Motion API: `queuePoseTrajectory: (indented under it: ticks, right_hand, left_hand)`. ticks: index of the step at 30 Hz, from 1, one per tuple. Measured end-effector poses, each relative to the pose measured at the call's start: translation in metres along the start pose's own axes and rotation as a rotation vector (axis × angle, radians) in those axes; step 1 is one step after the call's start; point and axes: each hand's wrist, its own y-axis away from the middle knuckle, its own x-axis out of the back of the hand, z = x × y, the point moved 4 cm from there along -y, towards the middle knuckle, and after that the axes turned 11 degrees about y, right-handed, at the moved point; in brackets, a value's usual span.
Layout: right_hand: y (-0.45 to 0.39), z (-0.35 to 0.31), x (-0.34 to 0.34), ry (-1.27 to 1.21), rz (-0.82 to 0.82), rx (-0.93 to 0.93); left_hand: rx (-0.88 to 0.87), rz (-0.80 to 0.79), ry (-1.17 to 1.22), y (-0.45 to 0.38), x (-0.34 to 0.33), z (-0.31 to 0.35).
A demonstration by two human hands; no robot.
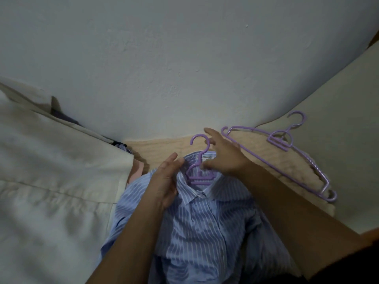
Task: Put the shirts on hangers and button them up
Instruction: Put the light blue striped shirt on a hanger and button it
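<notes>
Pale wall (164, 58) fills the upper half of my view, and below it lies a beige sheet (162, 148) with a cream cloth (51, 181) heaped to the left of the shirt.

I see the striped blue shirt (205, 232) lying flat in the middle of the sheet, front side up. Its long axis runs from the collar, nearest the wall, down toward me. A purple hanger (200, 171) sits inside the neck opening, its hook pointing up past the collar toward the wall.

My left hand (166, 181) rests on the shirt's left collar with fingers nearly straight; I cannot tell whether it pinches the cloth. My right hand (223, 156) lies across the right side of the collar, fingers spread and loose, fingertips touching near the hanger's neck; it seems to grip nothing firmly.

To the right of the shirt, well apart, two spare hangers (283, 152) lie stacked on the sheet, slanting from upper left to lower right.

My judgement of progress: this shirt is on its hanger, and the placket looks closed lower down, though blur keeps me from counting buttons. The collar looks open, so the top button likely remains. Bits of darker cloth (121, 146) peek out left of the shirt, perhaps more garments waiting.
</notes>
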Motion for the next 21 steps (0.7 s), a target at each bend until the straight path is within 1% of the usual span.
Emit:
queuePoseTrajectory:
  ticks: [1, 2, 4, 6, 8, 10, 12, 14, 15, 18, 20, 21]
  right_hand:
    - [-0.002, -0.006, 0.0, 0.167, -0.033, 0.044]
    - [-0.002, -0.011, 0.001, 0.308, -0.022, 0.087]
    - [0.002, -0.019, 0.006, 0.49, 0.093, 0.168]
    - [0.009, -0.026, 0.011, 0.589, 0.241, 0.229]
    - [0.018, -0.035, 0.019, 0.62, 0.375, 0.268]
    - [0.026, -0.045, 0.032, 0.594, 0.494, 0.282]
    - [0.034, -0.058, 0.057, 0.52, 0.559, 0.309]
    - [0.042, -0.074, 0.089, 0.398, 0.53, 0.335]
    - [0.047, -0.083, 0.105, 0.319, 0.494, 0.342]
    - [0.065, -0.113, 0.158, 0.135, 0.452, 0.362]
    - [0.078, -0.131, 0.192, 0.096, 0.455, 0.397]
    - [0.084, -0.139, 0.208, 0.095, 0.454, 0.411]
  left_hand:
    - [-0.013, -0.002, -0.044, 0.001, -0.001, 0.002]
    - [-0.039, 0.004, -0.1, 0.003, -0.002, 0.005]
    - [-0.139, 0.042, -0.286, 0.008, -0.003, 0.014]
    - [-0.285, 0.101, -0.499, 0.016, -0.006, 0.026]
    - [-0.441, 0.104, -0.62, 0.028, -0.016, 0.039]
    - [-0.591, 0.056, -0.707, 0.04, -0.03, 0.054]
    - [-0.747, 0.064, -0.861, 0.05, -0.043, 0.071]
    - [-0.869, 0.096, -0.993, 0.064, -0.059, 0.09]
    - [-0.931, 0.067, -1.02, 0.074, -0.07, 0.098]
    - [-1.047, -0.108, -1.06, 0.109, -0.108, 0.122]
    - [-1.079, -0.219, -1.14, 0.127, -0.134, 0.138]
    - [-1.095, -0.248, -1.176, 0.134, -0.145, 0.148]
